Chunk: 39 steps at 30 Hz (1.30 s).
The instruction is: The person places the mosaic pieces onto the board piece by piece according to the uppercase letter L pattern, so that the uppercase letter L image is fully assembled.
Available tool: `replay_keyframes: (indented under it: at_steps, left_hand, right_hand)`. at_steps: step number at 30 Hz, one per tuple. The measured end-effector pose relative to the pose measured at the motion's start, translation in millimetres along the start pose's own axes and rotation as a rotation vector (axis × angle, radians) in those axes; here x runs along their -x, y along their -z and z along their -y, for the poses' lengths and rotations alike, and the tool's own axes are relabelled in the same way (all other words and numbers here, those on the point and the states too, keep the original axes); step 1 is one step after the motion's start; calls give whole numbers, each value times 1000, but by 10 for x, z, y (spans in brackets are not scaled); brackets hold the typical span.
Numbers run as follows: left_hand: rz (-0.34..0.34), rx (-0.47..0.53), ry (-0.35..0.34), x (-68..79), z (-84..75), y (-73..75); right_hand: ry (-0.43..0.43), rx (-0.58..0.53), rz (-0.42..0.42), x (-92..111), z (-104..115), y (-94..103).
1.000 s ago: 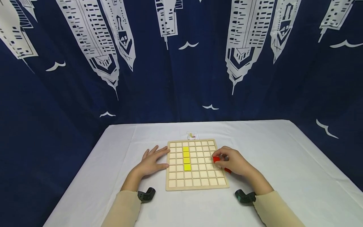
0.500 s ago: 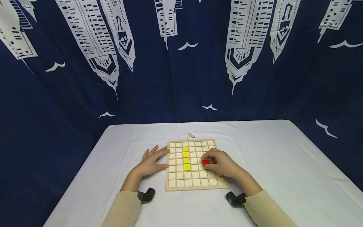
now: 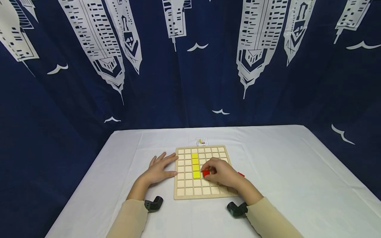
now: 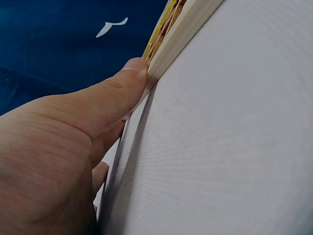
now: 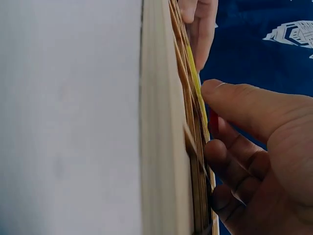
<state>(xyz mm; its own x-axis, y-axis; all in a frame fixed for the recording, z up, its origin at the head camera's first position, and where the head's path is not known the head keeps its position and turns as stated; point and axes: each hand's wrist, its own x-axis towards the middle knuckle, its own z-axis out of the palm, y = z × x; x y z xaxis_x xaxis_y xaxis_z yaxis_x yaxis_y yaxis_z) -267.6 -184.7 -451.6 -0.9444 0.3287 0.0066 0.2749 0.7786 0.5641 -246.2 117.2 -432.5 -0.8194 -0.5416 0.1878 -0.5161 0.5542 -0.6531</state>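
Observation:
A square wooden grid board (image 3: 205, 198) lies on the table, with a column of several yellow tiles (image 3: 195, 167) in its cells. Between thumb and fingers my right hand (image 3: 222, 172) pinches a red tile (image 3: 206, 173), just right of the lowest yellow one. In the right wrist view the red tile (image 5: 214, 121) shows as a thin edge close over the board, partly hidden by the fingers. My left hand (image 3: 160, 168) has its fingers spread, thumb and index tip at the board's left edge. The left wrist view shows that thumb (image 4: 124, 85) against the wooden rim.
Another red piece (image 3: 241, 174) lies beside the board's right edge, partly behind my right forearm. A small printed grid card (image 3: 202, 142) with yellow and red marks lies beyond the far rim. White cloth covers the table (image 3: 297, 165); a dark blue curtain (image 3: 190, 82) hangs behind.
My right hand has carried the red tile leftward from the board's right side to beside the yellow column. The left hand has stayed at the left edge.

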Motion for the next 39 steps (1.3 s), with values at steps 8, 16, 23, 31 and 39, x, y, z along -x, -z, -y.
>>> replay_keyframes:
  at_steps: [8, 16, 23, 31, 39]
  left_hand:
    - [6, 4, -10, -10, -15, 8]
    - [2, 0, -10, -15, -1, 4]
    - [5, 8, -1, -6, 8, -16]
    - [5, 3, 6, 1, 7, -23]
    - [-3, -12, -10, -13, 18, -10]
  right_hand:
    - [-38, 46, -8, -47, 11, -57]
    - [-64, 51, -20, -61, 23, -82]
    - [-58, 48, -26, -36, 22, -88]
    - [-34, -14, -28, 26, 49, -19]
    - [-5, -7, -66, 128, -2, 141]
